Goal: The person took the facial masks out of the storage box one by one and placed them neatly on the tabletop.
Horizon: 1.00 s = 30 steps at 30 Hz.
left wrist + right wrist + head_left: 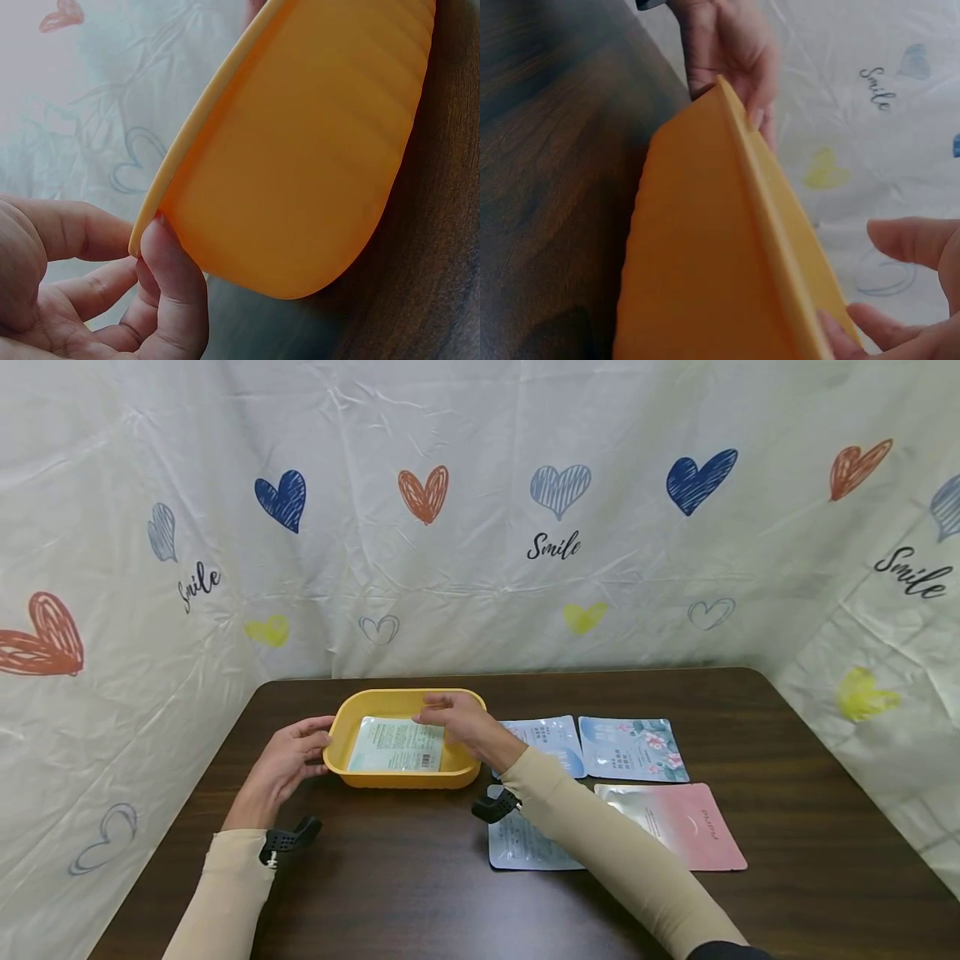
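A yellow plastic tray stands toward the back of the table. My left hand pinches its left rim, and in the left wrist view the thumb lies against the outer wall just under the lip. Inside the tray, a pale green face mask packet lies flat, printed with small text and a barcode. My right hand is over the tray's right half, fingers extended toward the packet. Nothing sits between its spread thumb and fingers in the right wrist view.
Right of the tray lie two blue floral packets. Nearer me are a pink-and-white packet and a pale blue packet, partly covered by my right forearm. A white curtain with hearts hangs behind the dark wooden table.
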Tool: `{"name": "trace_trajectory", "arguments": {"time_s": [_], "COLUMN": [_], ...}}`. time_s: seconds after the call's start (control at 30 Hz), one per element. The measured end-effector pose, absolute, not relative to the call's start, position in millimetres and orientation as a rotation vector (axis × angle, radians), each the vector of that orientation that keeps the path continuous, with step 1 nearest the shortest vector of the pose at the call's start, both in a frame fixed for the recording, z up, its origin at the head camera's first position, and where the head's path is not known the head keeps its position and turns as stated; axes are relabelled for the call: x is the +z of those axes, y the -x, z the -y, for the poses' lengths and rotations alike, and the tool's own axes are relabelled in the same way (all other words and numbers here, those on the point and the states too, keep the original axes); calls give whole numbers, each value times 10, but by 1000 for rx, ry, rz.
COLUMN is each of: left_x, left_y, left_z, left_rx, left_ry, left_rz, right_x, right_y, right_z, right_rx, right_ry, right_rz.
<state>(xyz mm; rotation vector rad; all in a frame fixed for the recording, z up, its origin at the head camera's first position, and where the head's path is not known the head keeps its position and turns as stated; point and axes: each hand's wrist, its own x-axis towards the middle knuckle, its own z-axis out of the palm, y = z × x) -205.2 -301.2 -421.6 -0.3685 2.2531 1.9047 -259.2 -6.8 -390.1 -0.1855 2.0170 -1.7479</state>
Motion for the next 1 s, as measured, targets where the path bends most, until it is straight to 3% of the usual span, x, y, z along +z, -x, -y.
{"name": "trace_trajectory", "arguments": {"time_s": [0.2, 1.0], "left_x": [-4207, -4187], "left_y": [2047, 2053], "left_z": [3003, 2985], "left_rx": [1893, 1891], "left_ry": [367, 388], "left_rz": [-2257, -2258], "right_x": [-3987, -3993], "right_y": [2618, 2607], "right_z": [158, 231], "right_rx": [-1779, -1843], "right_ry": [50, -32], "right_rz": [-1965, -1904]}}
